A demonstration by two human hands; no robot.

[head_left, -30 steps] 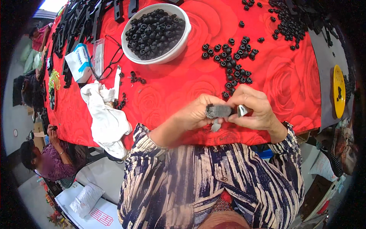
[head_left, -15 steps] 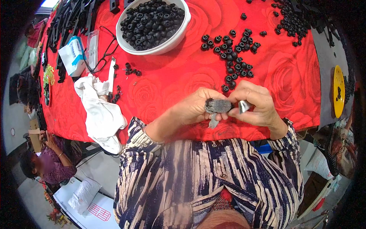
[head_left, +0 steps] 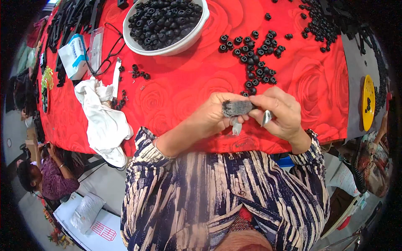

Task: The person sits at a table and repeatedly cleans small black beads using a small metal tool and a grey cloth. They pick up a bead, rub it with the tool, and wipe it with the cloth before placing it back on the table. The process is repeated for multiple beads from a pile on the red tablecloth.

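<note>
Just nearer than a cluster of small black round parts (head_left: 254,62), my two hands meet. Across the thumb side of my left hand (head_left: 214,112) lies a worn, dark-smudged grey wrap (head_left: 237,108). A pale grey piece (head_left: 236,126) hangs below its fingers. Those fingers are closed; what they pinch is hidden. My right hand (head_left: 279,112) is closed around a shiny metal tool (head_left: 266,118), probably a blade, and its fingertips touch the wrap's end. A dark bit shows between the hands, too small to name.
A white bowl (head_left: 202,31) heaped with black parts stands at the back. To the left lie a white cloth (head_left: 104,125), eyeglasses (head_left: 104,66), a tissue pack (head_left: 74,58) and long black pieces (head_left: 75,21). A yellow plate (head_left: 368,90) is far right. Another person (head_left: 58,175) sits left.
The whole view has shifted slightly, carrying the table things a little left. My hands stay together in the same closed grip, with the metal tool turned slightly.
</note>
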